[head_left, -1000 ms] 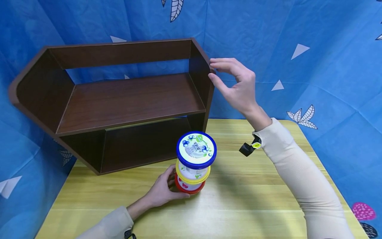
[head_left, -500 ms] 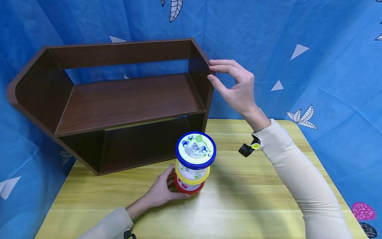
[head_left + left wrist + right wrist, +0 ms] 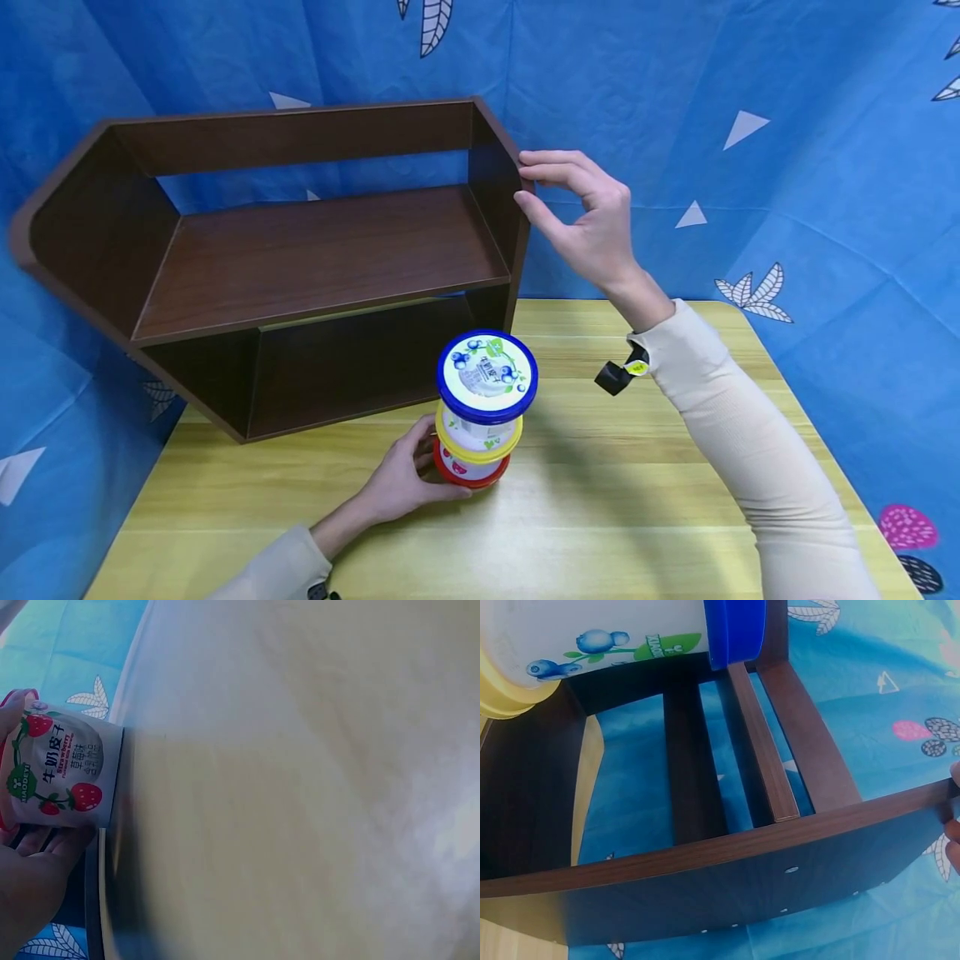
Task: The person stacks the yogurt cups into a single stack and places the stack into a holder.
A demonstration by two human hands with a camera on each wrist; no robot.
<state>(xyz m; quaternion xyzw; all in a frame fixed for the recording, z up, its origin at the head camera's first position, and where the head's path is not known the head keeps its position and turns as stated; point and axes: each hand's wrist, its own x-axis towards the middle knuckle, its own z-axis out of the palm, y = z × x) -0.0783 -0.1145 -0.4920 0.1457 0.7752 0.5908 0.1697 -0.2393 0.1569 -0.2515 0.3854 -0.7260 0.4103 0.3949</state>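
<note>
Three round tubs are stacked on the table: a blue-lidded tub with blueberries on top, a yellow-lidded tub in the middle, a red-lidded tub at the bottom. My left hand grips the bottom one, fingers behind it and thumb at its front. Strawberries show on that tub's side in the left wrist view. Up at the brown wooden shelf, my right hand pinches the front edge of the right side panel. Only its fingertips show in the right wrist view.
The shelf has an upper board and a lower compartment, and stands at the back left of the light wooden table. A blue patterned cloth hangs behind. A black wrist strap hangs below the right sleeve.
The whole head view has shifted slightly left. The right fingertips sit a little lower on the shelf edge; the left hand keeps hold of the bottom tub.
</note>
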